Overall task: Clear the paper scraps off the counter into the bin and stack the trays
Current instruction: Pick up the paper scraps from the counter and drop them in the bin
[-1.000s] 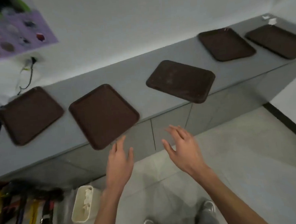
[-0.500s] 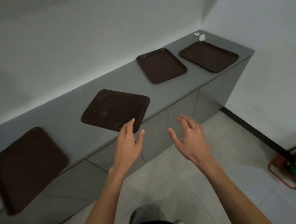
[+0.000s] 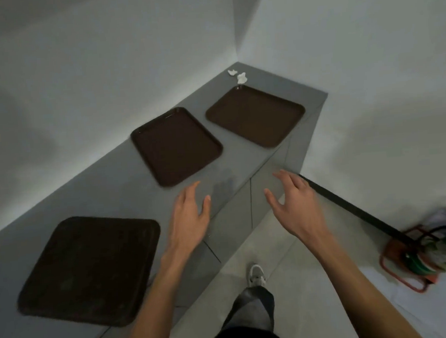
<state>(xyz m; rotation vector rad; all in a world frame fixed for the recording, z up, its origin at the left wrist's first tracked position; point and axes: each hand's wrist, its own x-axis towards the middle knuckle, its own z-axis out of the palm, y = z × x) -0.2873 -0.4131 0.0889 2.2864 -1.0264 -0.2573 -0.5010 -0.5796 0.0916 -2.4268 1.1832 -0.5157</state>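
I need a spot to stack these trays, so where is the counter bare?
The widest bare patch of counter lies between the near tray and the middle tray, where the left hand hovers. Only a narrow strip separates the middle tray from the far tray. The back corner beyond the far tray is crowded with paper scraps.
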